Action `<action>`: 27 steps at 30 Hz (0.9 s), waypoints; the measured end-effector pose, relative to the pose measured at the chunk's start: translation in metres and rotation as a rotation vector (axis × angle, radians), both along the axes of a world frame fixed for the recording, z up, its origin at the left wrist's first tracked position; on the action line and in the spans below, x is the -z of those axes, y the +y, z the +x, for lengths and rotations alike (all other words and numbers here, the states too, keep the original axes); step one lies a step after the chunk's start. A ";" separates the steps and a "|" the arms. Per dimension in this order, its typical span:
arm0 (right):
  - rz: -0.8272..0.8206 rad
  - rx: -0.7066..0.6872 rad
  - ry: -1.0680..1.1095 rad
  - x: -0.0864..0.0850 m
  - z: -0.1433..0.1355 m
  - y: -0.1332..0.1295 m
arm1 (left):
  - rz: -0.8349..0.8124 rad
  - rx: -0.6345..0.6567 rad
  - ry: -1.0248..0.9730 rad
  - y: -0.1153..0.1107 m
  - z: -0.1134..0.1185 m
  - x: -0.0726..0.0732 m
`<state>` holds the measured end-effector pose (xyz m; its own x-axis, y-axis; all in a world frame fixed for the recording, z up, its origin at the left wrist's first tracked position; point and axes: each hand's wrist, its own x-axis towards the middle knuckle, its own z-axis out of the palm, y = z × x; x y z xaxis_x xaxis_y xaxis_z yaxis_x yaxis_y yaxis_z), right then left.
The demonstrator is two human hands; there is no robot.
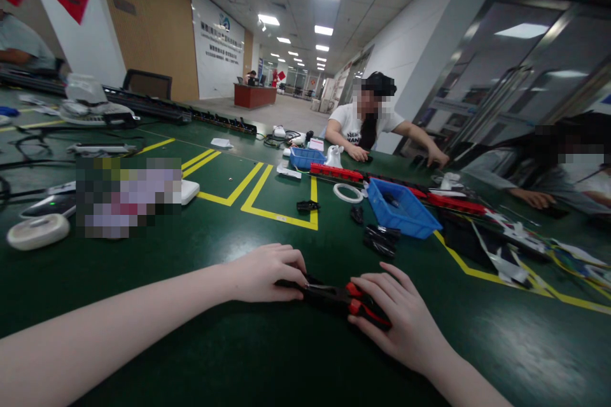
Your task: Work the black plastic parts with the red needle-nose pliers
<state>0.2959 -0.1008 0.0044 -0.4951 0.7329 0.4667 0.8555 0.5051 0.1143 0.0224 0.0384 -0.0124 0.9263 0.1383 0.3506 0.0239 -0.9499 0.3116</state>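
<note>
My right hand (401, 308) is closed around the red-and-black handles of a pair of pliers (340, 294), whose metal jaws point left. Close to the jaw tips, my left hand (267, 273) has its fingers curled in a pinch on a small dark piece (285, 283). Most of that piece is hidden by the fingers, so its kind does not show. Both hands are low over the green table (200, 356). Beyond them lie a bundle of shiny black pieces (382, 240) and a smaller black part (308, 206).
A blue bin (405, 213) stands beyond my right hand, beside a white ring-shaped roll (348, 193). Another blue bin (307, 159) is farther back. Yellow tape (279, 221) marks the table. A white oval object (38, 231) lies left. Co-workers sit across and to the right.
</note>
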 end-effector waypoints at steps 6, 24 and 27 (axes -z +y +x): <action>-0.003 -0.006 -0.010 0.000 0.000 0.000 | 0.002 -0.002 0.005 0.000 0.000 0.000; -0.045 0.007 -0.005 0.000 0.000 0.000 | -0.004 -0.006 0.017 -0.001 0.000 -0.001; -0.050 0.006 -0.009 0.001 0.000 0.001 | -0.002 -0.005 0.004 0.000 0.001 0.001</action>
<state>0.2963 -0.0998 0.0032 -0.4941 0.7582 0.4254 0.8578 0.5048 0.0965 0.0230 0.0385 -0.0133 0.9268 0.1437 0.3469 0.0298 -0.9491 0.3135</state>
